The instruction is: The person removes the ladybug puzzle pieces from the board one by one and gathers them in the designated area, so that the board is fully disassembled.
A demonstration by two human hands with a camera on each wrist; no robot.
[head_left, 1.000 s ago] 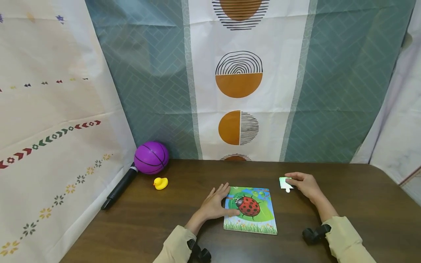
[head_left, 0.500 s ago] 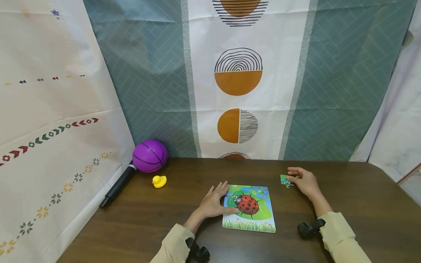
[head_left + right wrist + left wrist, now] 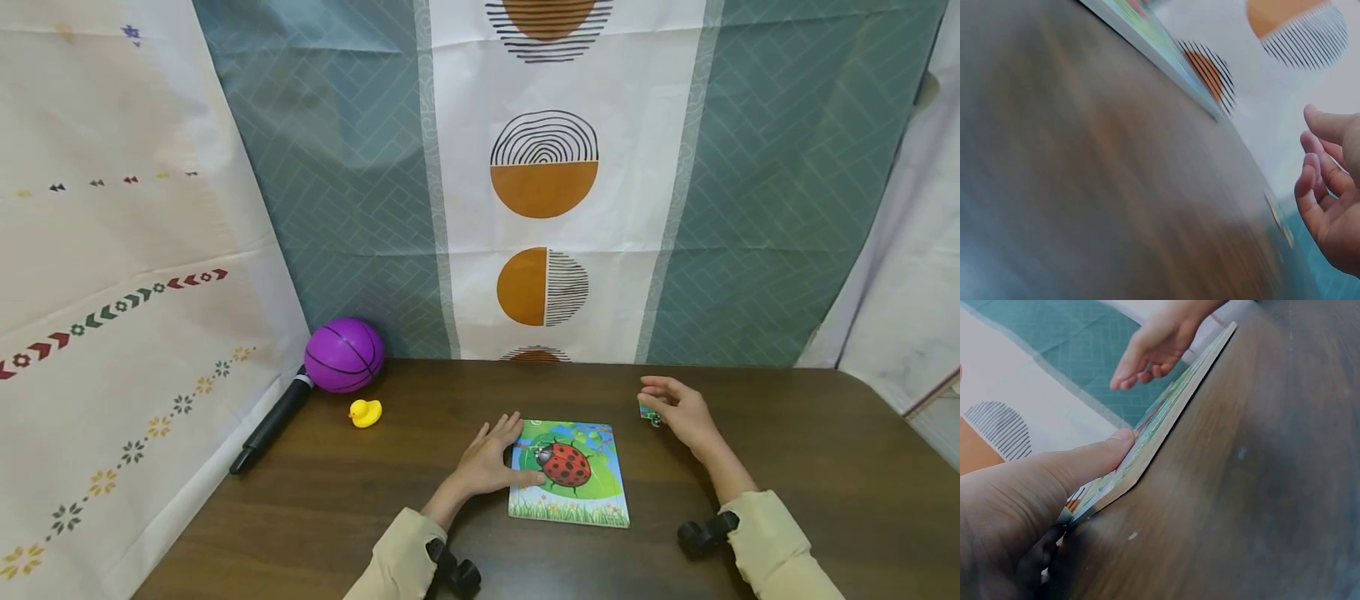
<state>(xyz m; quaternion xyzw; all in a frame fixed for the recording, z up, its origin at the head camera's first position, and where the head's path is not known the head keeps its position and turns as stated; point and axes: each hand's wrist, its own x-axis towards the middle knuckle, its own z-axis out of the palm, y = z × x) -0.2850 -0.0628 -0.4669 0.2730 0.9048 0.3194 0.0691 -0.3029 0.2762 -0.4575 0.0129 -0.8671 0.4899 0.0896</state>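
Observation:
A square ladybug picture puzzle [image 3: 577, 500] lies flat on the brown table. My left hand [image 3: 487, 465] rests at its left side, fingers spread straight along the edge. In the left wrist view its thumb [image 3: 1094, 461] presses on the puzzle's top face. To the right, a small green-and-blue puzzle piece [image 3: 649, 413] lies on the table, partly hidden by my right hand [image 3: 681, 417]. In the right wrist view this hand is raised off the table with loosely bent, empty fingers [image 3: 1311, 184], apart from the piece [image 3: 1280, 220].
A yellow rubber duck [image 3: 366, 413] stands left of the puzzle. Behind it sits a purple ball [image 3: 344, 356], touching the end of a black, rod-like pump [image 3: 272, 423] by the left curtain. A patterned curtain [image 3: 465, 183] hangs along the table's back edge.
My right hand has laid the puzzle piece down, let it go and shifted slightly left over it. The left hand stays on the puzzle.

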